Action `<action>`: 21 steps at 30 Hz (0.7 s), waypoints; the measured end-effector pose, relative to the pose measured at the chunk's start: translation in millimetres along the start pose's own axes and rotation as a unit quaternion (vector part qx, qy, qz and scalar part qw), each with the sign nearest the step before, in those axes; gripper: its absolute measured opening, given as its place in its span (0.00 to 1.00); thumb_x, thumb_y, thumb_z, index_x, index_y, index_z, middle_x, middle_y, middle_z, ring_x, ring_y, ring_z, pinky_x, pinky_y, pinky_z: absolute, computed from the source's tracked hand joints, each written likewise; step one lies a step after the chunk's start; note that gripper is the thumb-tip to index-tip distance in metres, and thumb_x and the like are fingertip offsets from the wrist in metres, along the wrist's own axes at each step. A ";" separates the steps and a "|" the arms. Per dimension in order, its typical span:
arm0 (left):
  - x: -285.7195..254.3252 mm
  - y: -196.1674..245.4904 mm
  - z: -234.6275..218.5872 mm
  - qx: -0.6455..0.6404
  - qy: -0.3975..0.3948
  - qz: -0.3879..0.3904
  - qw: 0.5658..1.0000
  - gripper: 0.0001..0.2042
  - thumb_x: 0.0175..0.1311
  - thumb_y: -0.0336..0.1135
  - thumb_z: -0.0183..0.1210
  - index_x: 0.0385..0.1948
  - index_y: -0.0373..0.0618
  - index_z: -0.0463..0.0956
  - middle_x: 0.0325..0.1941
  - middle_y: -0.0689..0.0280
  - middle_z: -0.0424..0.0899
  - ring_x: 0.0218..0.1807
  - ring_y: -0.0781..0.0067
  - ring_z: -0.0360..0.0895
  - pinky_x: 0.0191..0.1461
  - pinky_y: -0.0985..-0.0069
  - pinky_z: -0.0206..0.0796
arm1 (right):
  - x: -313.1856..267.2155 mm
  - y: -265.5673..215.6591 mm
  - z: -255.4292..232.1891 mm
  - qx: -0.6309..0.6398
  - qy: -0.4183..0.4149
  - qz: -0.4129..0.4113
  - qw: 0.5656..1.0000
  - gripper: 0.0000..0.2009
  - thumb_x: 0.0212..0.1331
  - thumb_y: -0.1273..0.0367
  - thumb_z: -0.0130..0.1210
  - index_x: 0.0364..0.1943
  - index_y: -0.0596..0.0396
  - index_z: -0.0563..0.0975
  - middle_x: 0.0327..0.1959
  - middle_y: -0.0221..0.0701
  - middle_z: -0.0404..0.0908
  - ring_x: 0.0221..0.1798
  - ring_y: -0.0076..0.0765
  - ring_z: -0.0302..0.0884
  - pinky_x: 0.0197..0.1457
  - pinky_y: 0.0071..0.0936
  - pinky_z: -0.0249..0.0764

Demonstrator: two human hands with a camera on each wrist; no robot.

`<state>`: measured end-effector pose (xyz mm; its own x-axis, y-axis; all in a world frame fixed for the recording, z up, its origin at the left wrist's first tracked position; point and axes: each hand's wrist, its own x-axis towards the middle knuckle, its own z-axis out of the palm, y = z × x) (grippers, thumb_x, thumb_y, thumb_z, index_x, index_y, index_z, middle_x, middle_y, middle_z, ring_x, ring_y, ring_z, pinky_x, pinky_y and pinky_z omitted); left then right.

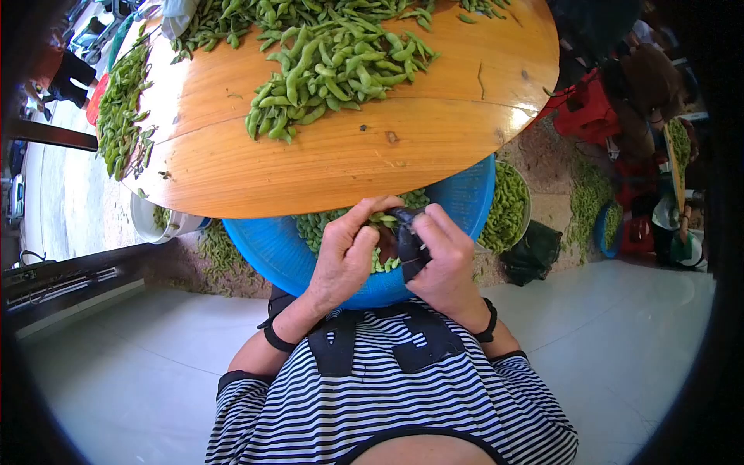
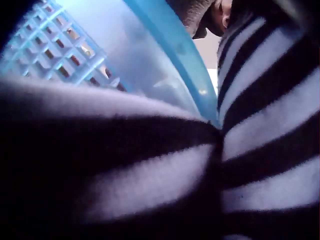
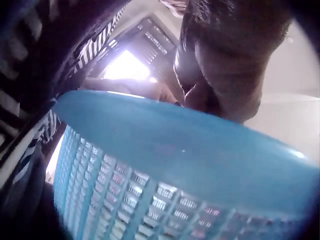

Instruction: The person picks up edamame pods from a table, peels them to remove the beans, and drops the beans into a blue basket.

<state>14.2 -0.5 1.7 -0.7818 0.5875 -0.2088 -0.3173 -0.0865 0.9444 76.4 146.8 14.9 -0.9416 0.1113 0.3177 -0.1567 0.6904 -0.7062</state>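
Observation:
Over a blue plastic basket [image 1: 263,252], two bare hands meet at a green soybean pod [image 1: 383,220]. My left hand [image 1: 345,246] pinches the pod between thumb and fingers. From the other side, my right hand [image 1: 446,267] holds the pod's end with curled fingers; black material [image 1: 411,246] covers part of its thumb and finger area. Below them, shelled green beans [image 1: 311,226] lie in the basket. The right wrist view shows a hand [image 3: 225,65] above the basket's rim; the left wrist view has only striped shirt and basket mesh.
A wooden table [image 1: 325,174] overhangs the basket, bearing a heap of soybean pods [image 1: 333,74]. White buckets of pods stand on both sides, the left bucket [image 1: 167,225] near the table edge. A dark green bag [image 1: 533,254] lies right. Red stools [image 1: 589,108] and people are beyond.

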 end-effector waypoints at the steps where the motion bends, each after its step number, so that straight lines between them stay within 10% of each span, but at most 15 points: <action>1: 0.1 0.2 0.3 0.001 -0.001 0.001 1.000 0.20 0.63 0.19 0.39 0.54 0.33 0.73 0.35 0.64 0.79 0.31 0.82 0.73 0.36 0.83 0.68 | 1.4 1.2 -3.4 0.000 0.001 -0.001 1.000 0.16 0.39 0.81 0.62 0.37 0.60 0.74 0.31 0.39 0.67 0.29 0.49 0.73 0.30 0.39 0.70; 21: -7.9 -13.7 -5.5 -0.240 -0.022 -0.080 0.967 0.09 0.72 0.29 0.53 0.49 0.38 0.75 0.36 0.70 0.79 0.32 0.82 0.75 0.37 0.81 0.72 | -2.7 -12.3 1.5 -0.017 0.026 -0.013 0.999 0.15 0.43 0.75 0.68 0.35 0.59 0.74 0.29 0.37 0.68 0.26 0.43 0.72 0.26 0.34 0.69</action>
<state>21.8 -8.3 -10.9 -0.6825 0.6565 -0.3211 -0.6528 -0.3500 0.6718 80.4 137.0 21.8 -0.9205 0.1285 0.3689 -0.1702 0.7181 -0.6749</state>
